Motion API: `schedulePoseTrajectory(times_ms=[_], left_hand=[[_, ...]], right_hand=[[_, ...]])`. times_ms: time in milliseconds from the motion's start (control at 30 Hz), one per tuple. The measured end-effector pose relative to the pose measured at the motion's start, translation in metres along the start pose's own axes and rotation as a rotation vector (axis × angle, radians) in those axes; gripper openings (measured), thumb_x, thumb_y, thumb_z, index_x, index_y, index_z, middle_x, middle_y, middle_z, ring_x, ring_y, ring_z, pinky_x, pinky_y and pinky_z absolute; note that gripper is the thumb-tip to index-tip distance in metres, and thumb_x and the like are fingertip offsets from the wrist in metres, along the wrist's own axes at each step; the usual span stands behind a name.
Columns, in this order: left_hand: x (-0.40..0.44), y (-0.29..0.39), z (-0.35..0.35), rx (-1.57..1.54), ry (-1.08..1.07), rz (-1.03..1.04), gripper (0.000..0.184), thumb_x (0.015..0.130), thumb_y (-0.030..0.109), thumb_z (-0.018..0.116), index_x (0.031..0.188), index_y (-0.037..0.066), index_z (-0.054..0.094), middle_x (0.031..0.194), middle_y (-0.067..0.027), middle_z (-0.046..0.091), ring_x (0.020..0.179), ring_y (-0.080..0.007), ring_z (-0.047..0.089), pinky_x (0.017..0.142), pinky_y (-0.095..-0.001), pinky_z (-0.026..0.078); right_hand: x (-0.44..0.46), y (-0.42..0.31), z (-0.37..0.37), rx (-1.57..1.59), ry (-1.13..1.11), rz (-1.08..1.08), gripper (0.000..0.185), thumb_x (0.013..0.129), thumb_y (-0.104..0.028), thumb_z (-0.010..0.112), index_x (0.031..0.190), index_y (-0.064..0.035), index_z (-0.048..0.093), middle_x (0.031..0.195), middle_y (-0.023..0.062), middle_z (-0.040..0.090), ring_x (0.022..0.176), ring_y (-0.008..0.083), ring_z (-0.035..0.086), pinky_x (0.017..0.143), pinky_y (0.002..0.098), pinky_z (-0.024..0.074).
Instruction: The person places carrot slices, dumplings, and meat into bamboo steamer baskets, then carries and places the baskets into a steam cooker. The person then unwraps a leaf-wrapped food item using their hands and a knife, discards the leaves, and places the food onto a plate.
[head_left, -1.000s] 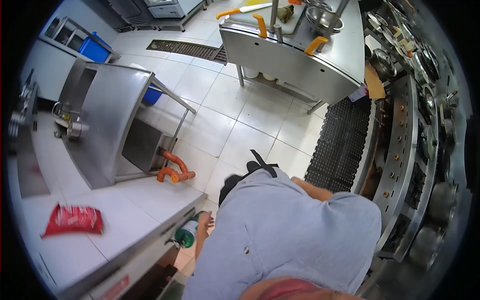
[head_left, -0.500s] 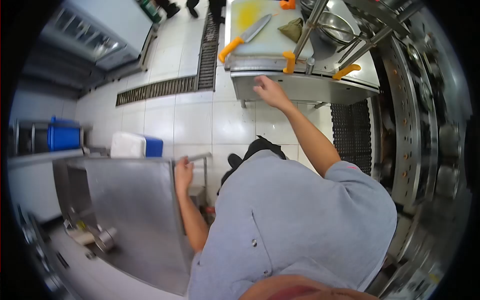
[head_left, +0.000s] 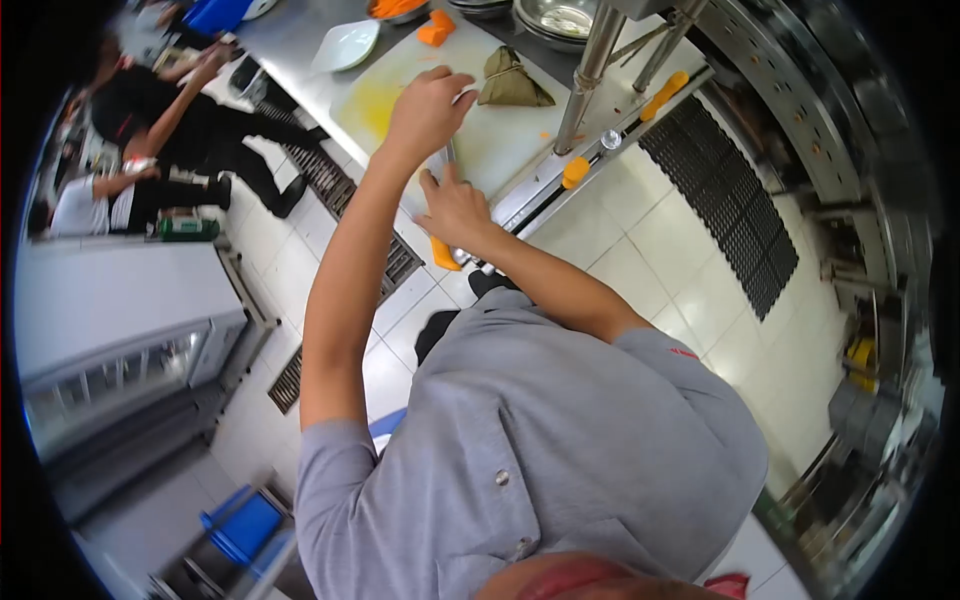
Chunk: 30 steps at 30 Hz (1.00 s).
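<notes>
My right hand (head_left: 457, 209) is over a kitchen knife, its fingers about the front of the handle and the heel of the blade. The end of the orange handle (head_left: 445, 255) sticks out below this hand at the board's near corner; part of the blade shows beyond the fingers. My left hand (head_left: 428, 112) is above the white cutting board (head_left: 515, 150), fingers bent and apart from the thumb, with nothing seen in it. Close to its right sits a leaf-wrapped, string-tied packet (head_left: 512, 80). A yellow stain marks the board.
Orange pieces (head_left: 436, 28) lie at the board's far edge, near a white dish (head_left: 346, 46) and metal bowls (head_left: 556, 20). Metal posts (head_left: 590, 75) rise at the right. Two people (head_left: 190, 130) are at the far left. A black mat (head_left: 722, 200) covers part of the floor.
I have turned and moved up to the cutting board. My right hand has gone from the table's front edge to the knife. My left hand has come from beside the metal counter to above the board.
</notes>
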<state>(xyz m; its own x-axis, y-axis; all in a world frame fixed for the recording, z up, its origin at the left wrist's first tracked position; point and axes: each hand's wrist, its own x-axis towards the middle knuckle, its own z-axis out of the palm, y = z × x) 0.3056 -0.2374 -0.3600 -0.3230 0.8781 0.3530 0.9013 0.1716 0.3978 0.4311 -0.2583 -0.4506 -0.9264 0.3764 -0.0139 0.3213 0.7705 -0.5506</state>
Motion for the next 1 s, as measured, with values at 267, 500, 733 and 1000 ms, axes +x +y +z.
schedulePoseTrajectory(times_ms=[267,500,733,1000], left_hand=[[0.144,-0.056,0.124,0.259,-0.136,0.59,0.021,0.086,0.018,0.064,0.101,0.005,0.07,0.094,-0.0156,0.068,0.095,-0.0364,0.066,0.086,-0.0428,0.054],[0.183,-0.076,0.119,0.242,-0.709,0.642,0.018,0.084,0.006,0.058,0.096,-0.002,0.068,0.1,-0.0252,0.068,0.097,-0.0406,0.066,0.085,-0.0479,0.053],[0.12,-0.14,0.042,-0.307,-0.554,0.464,0.02,0.094,0.014,0.056,0.095,-0.004,0.066,0.091,-0.0221,0.069,0.086,-0.0393,0.065,0.075,-0.0431,0.05],[0.057,-0.209,0.019,-0.446,-0.507,0.094,0.019,0.095,0.012,0.058,0.095,-0.005,0.066,0.079,-0.017,0.067,0.07,-0.0228,0.063,0.067,-0.034,0.048]], right_hand=[[-0.024,-0.009,0.01,0.104,0.164,0.419,0.039,0.081,-0.002,0.057,0.118,0.0018,0.047,0.108,0.0272,0.047,0.084,0.0474,0.064,0.074,0.0519,0.0551],[-0.116,-0.097,-0.035,0.399,0.211,0.797,0.037,0.081,-0.001,0.058,0.117,-0.0021,0.046,0.097,0.0234,0.061,0.084,0.0364,0.066,0.067,0.0443,0.0515],[-0.049,-0.155,-0.014,0.748,0.643,1.141,0.027,0.092,-0.011,0.061,0.11,-0.0027,0.043,0.066,0.0141,0.057,0.06,0.032,0.061,0.058,0.0384,0.0464],[0.072,-0.117,-0.032,0.495,0.638,0.753,0.023,0.093,-0.009,0.056,0.106,-0.0014,0.038,0.071,0.0239,0.059,0.069,0.0456,0.06,0.06,0.0476,0.044]])
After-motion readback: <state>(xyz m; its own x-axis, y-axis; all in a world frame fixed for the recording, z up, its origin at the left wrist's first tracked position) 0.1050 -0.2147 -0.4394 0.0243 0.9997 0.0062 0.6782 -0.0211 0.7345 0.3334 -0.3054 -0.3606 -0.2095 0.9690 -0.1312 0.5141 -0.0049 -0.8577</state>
